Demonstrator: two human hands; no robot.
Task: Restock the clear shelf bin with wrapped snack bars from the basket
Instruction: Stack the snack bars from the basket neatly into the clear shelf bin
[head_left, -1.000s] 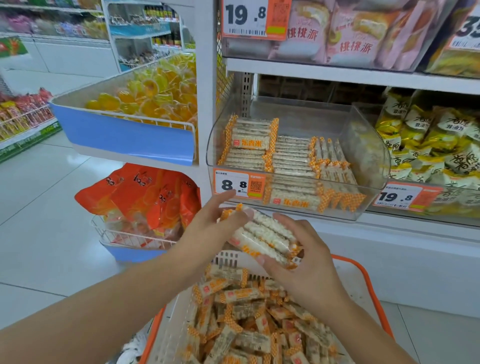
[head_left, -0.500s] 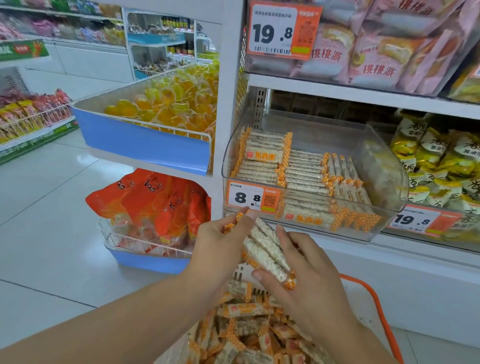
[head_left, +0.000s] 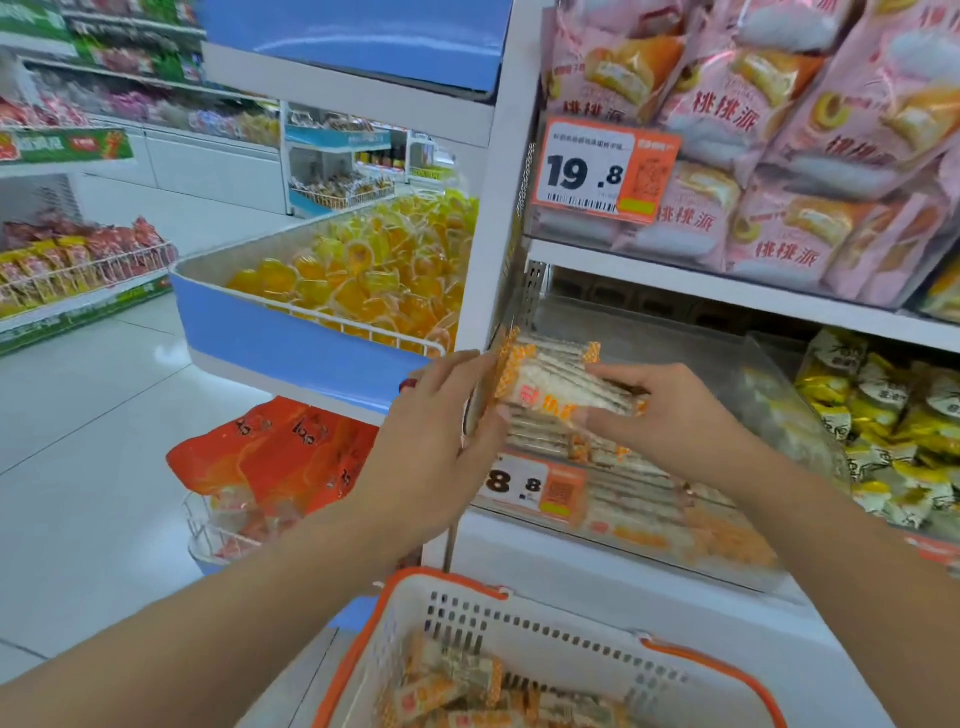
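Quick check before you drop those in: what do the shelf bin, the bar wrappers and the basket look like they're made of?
Shelf bin: clear, glossy rigid plastic; the stock shows through its walls. Snack bars held between left hand and right hand: thin see-through film with orange printed crimped ends, likely plastic. Basket: matte white moulded plastic with slotted walls and an orange rim.

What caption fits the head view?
Both hands lower a stack of snack bars into the clear shelf bin.
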